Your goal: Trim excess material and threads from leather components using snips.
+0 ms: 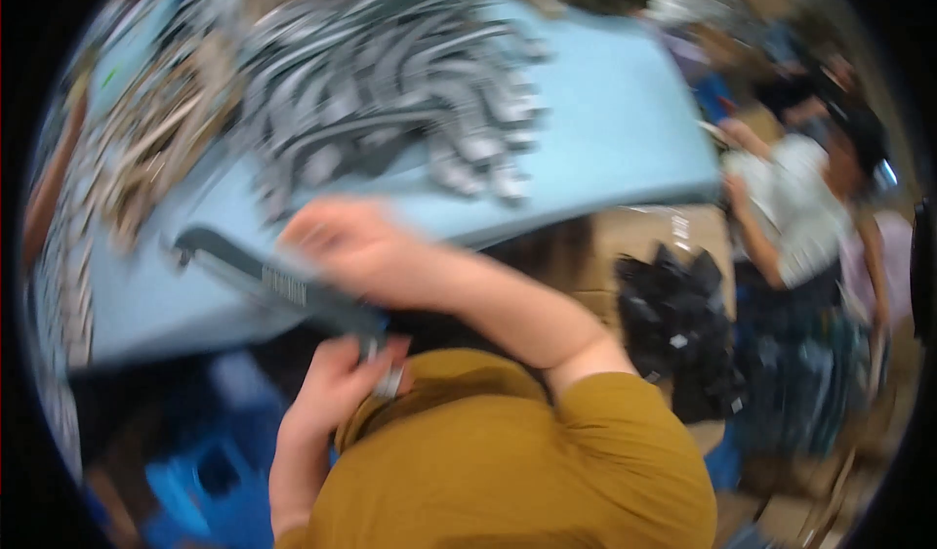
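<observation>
A long, flat, dark grey-green strip (293, 285) with a curved far end and pale printing slants in front of my body, at the table's front edge. My left hand (342, 383) is closed around its near end, close to my shirt. A small pale tag shows beneath those fingers. My right hand (356, 246) is over the strip's middle, smeared by motion; whether its fingers touch the strip I cannot tell. Beyond them, a heap of similar grey curved strips (390, 90) lies on the light-blue table (615, 110).
Tan strips (161, 129) are piled left of the grey heap. Below the table at left stands a blue plastic stool (205, 481). On the right are a cardboard box (605, 246), a black plastic bundle (673, 325) and a person in a pale top (795, 207).
</observation>
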The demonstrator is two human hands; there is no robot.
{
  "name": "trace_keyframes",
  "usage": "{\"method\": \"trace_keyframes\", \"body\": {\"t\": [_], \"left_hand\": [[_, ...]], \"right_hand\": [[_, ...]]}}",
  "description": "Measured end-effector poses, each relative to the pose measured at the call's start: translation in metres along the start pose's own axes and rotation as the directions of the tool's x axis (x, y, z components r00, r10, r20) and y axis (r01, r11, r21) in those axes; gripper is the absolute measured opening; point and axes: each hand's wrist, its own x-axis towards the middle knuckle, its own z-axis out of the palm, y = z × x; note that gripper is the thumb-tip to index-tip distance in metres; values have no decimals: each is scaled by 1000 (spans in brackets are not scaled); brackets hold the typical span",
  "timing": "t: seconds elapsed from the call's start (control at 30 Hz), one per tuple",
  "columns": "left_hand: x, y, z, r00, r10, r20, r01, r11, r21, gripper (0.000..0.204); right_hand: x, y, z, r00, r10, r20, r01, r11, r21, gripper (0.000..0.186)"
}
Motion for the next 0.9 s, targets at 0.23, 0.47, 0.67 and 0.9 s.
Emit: {"method": "trace_keyframes", "body": {"t": [0.23, 0.47, 0.67, 0.9], "left_hand": [[16, 13, -21, 920, -65, -387, -225, 721, -656, 32], [11, 11, -25, 911, -100, -401, -219, 707, -672, 33], [11, 9, -24, 910, -64, -410, -179, 830, -528, 31], [11, 6, -19, 929, -39, -369, -170, 838, -518, 30]], "right_hand": [[-47, -22, -28, 922, 348, -171, -350, 937, 18, 14], [-53, -16, -10, 994, 96, -43, -105, 873, -475, 26], [-48, -18, -20, 996, -17, 88, 72, 729, -681, 30], [-46, -16, -22, 986, -70, 154, 163, 641, -750, 33]]}}
